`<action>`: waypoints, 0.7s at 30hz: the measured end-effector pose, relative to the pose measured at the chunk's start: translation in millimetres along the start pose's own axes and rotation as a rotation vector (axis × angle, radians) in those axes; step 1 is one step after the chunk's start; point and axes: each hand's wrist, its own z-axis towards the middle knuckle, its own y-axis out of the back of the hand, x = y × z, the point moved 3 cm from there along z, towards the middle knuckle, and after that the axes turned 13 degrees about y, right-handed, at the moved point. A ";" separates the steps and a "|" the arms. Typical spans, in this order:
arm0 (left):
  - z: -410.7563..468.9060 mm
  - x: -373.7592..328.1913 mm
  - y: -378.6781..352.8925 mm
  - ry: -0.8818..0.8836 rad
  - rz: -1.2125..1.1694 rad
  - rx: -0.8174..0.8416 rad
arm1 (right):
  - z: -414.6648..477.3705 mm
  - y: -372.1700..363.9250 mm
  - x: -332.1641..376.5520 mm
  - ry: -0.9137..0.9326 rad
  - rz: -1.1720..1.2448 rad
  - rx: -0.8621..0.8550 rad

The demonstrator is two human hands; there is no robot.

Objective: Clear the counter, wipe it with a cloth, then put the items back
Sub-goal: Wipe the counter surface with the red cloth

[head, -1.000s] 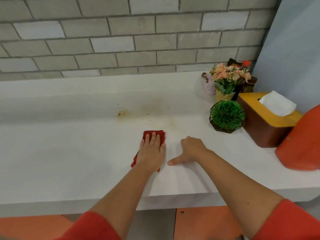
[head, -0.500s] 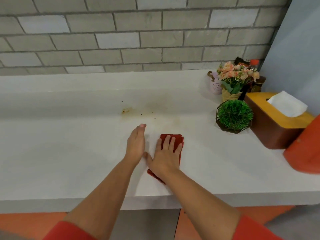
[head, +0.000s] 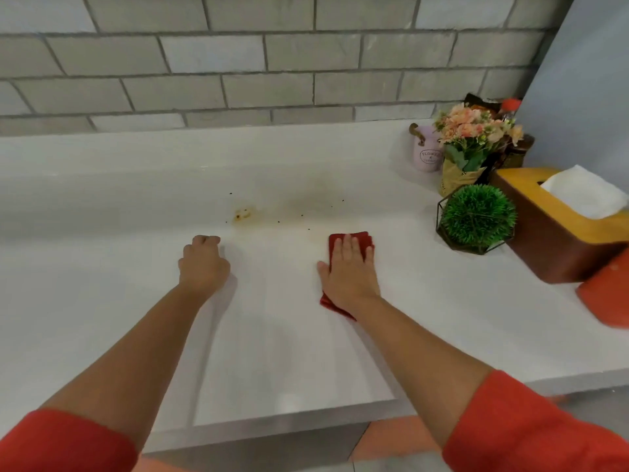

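Observation:
A folded red cloth (head: 367, 240) lies on the white counter (head: 102, 301), right of centre. My right hand (head: 349, 277) presses flat on top of it, fingers together, covering most of it. My left hand (head: 204, 264) rests on the bare counter to the left, fingers curled into a loose fist with nothing in it. A yellowish-brown stain (head: 243, 214) with dark specks around it sits just beyond and between the two hands, at the foot of the counter's raised back ledge.
Items crowd the right end: a green ball plant in a wire frame (head: 476, 216), a pink flower bouquet (head: 473, 131), a pale pink mug (head: 425, 156), a brown and yellow tissue box (head: 544, 240), bottles (head: 510, 107) behind, an orange object (head: 609, 294). A grey brick wall backs the counter.
The cloth passed from under my left hand to under my right, then slid right. My left hand drew away to the left and curled into a fist.

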 end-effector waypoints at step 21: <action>52.5 10.8 4.7 0.000 0.484 0.336 | 29.4 -3.8 39.2 0.055 0.026 -0.013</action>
